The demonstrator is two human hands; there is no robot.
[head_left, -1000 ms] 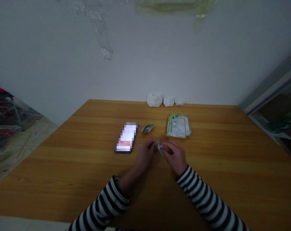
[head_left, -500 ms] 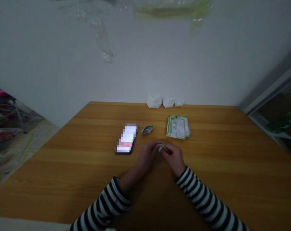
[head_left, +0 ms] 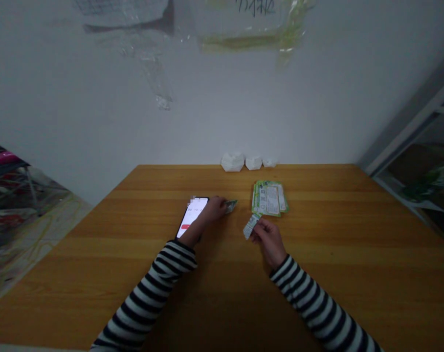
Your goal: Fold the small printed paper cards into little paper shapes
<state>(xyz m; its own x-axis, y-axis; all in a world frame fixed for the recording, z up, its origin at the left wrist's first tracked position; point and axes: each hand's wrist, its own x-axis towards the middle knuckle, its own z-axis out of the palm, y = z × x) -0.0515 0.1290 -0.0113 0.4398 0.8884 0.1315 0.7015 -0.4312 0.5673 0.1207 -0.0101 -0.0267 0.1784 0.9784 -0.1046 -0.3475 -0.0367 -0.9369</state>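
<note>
My left hand (head_left: pixel 213 209) reaches over the right edge of a smartphone (head_left: pixel 191 216), which lies lit on the wooden table (head_left: pixel 310 244). Its fingertips touch a small green and silver foil packet (head_left: pixel 231 206), and I cannot tell whether they grip it. My right hand (head_left: pixel 269 240) pinches a white and green printed paper strip (head_left: pixel 251 226) at its lower end. Just beyond that strip lies a stack of green-bordered printed cards (head_left: pixel 269 198), untouched by either hand.
Several crumpled white paper lumps (head_left: pixel 233 162) sit along the table's far edge, against a white wall. Clear plastic sheets (head_left: pixel 251 29) hang on the wall. A metal-framed shelf (head_left: pixel 416 161) stands to the right, and colourful plastic-covered items (head_left: pixel 9 186) lie to the left.
My hands have moved apart. The left has gone forward to the foil packet, over the phone's edge. The right has drawn back, showing the paper strip in its fingers.
</note>
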